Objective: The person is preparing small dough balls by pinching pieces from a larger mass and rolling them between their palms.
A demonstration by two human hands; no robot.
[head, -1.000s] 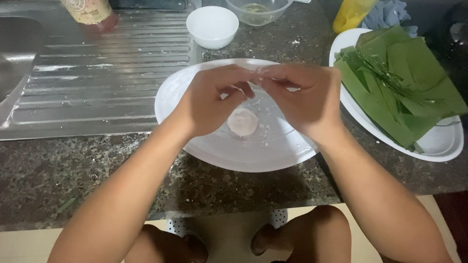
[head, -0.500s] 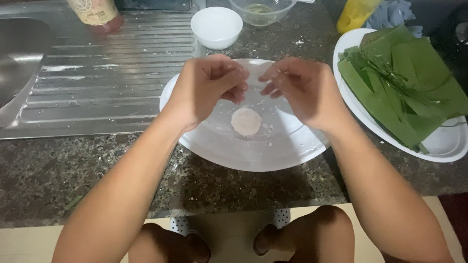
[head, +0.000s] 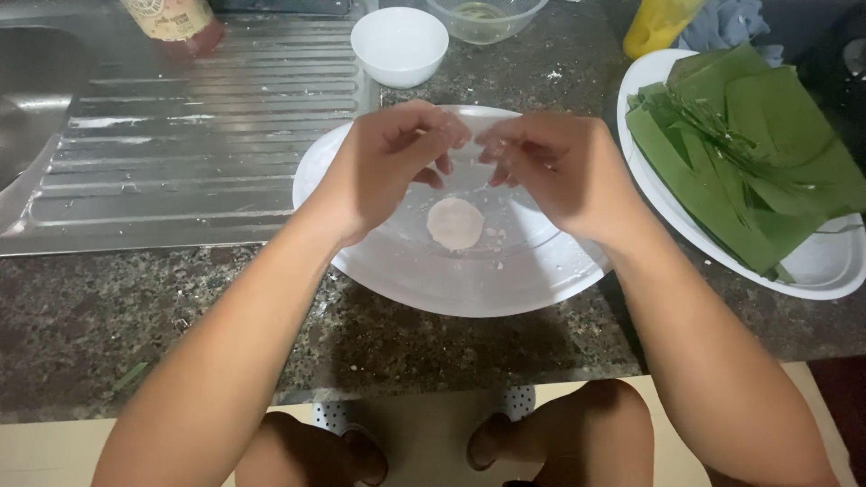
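your left hand (head: 383, 167) and right hand (head: 559, 167) meet at centre frame above the large white plate (head: 469, 289), fingertips pinched together on what looks like a thin, clear film stretched between them; it is too faint to name for sure. each grip is closed on that film, not on the dough.

done, judging from how things lie: 1 flattened dough disc (head: 455, 223) rests on the plate just below your hands, with a few crumbs beside it. left: the disc lies bare and unwrapped, and the stack of cut banana leaves (head: 749, 153) at right frame looks untouched, so you seem early in the work.

count: 1 dough disc, 1 large plate, 1 oval dish (head: 825, 271) holding the leaves, 1 small white bowl (head: 399, 45) at upper centre, 1 clear bowl (head: 485, 18) beside it, 1 yellow bottle (head: 658, 22) at upper right, 1 jar (head: 176, 22) at upper left on the steel drainboard (head: 180, 153). the speckled desk (head: 135, 316) carries it all.
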